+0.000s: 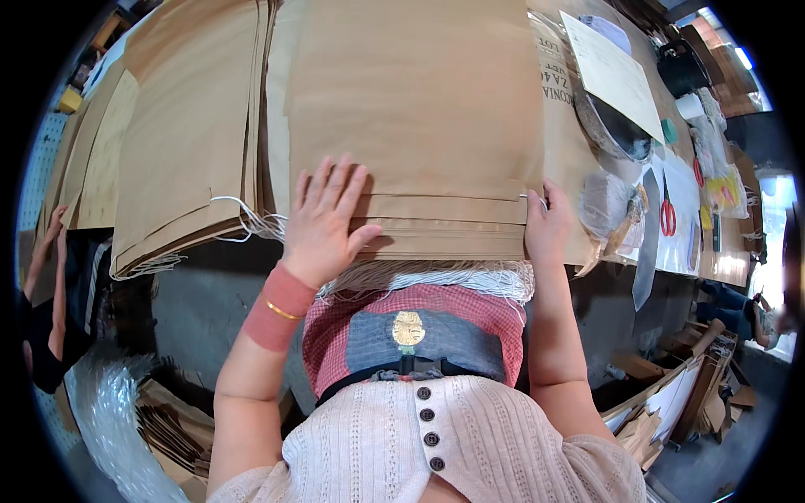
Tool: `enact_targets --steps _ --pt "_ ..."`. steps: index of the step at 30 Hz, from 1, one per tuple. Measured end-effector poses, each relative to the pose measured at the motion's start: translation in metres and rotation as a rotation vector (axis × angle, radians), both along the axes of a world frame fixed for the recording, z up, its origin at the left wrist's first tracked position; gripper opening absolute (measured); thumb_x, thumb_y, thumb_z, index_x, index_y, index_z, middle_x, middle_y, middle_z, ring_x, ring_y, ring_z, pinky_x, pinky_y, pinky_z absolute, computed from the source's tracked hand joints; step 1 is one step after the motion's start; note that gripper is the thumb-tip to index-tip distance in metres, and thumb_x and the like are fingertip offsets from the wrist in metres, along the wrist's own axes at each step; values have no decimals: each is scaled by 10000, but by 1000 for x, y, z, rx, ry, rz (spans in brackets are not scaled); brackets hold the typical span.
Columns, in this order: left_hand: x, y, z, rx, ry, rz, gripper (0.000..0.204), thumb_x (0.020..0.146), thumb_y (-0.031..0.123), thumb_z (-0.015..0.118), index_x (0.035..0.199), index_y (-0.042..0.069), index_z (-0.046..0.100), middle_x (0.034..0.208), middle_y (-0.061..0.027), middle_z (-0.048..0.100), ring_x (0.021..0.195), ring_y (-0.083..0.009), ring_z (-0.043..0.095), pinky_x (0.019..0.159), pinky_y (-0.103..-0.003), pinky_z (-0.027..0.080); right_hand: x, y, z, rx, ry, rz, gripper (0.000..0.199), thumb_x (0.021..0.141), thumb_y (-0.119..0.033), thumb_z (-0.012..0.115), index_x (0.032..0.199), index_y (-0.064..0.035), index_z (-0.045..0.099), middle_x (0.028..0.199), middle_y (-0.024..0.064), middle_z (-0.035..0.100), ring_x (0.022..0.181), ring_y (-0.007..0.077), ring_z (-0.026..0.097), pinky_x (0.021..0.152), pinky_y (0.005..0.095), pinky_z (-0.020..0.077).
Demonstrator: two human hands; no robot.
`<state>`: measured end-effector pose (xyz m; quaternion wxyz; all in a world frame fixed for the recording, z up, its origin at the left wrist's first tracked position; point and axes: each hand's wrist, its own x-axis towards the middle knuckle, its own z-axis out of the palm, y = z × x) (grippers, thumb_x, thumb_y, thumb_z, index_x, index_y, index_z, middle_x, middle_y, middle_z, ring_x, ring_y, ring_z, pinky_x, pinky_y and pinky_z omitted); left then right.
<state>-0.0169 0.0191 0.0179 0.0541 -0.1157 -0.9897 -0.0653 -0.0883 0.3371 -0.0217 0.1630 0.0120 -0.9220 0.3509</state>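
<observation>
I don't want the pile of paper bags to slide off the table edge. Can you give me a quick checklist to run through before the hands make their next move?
1. Left hand flat on the top brown paper bag: ok, palm down and fingers spread.
2. Right hand on the stack's right edge: ok, it grips the near right corner.
3. Stack of brown paper bags squared up: not ok, lower layers step out towards the person.
4. White cord handles free: cannot tell, they hang bunched over the table edge.
5. Neighbouring stack of brown bags apart: ok, a gap shows between the stacks.
6. Red-handled scissors out of the way: ok, they lie off to the right.
</observation>
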Motion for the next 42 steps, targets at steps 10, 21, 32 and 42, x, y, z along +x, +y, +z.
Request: enact_targets --steps 10,21,32,42 --pt "-8 -17 -9 -91 -3 -13 716 845 551 501 1404 121 375 1475 -126 306 1342 -307 299 1105 -494 202 4 -1 -9 172 131 3 296 841 -51 603 1110 54 539 1096 218 581 1004 379 569 854 404 465" --pt "-65 4 -3 328 4 396 440 579 379 830 725 48 579 830 -119 562 792 -308 558 673 -413 455 2 -1 -17 187 168 -6 294 866 -88 594 1114 65 552 1073 205 595 978 334 589 833 364 479" --pt "-72 -1 5 197 -37 439 538 559 454 826 769 21 584 809 -139 572 784 -314 570 668 -415 481 5 -3 -15 136 124 -34 293 835 -53 604 1097 63 544 1082 210 581 992 371 568 861 401 461" --pt "-69 -11 8 165 -108 451 572 566 494 813 797 23 585 855 -140 566 842 -316 563 709 -416 477 3 -3 -14 158 174 -14 293 824 -56 620 1086 58 552 1081 202 585 999 362 570 862 391 463"
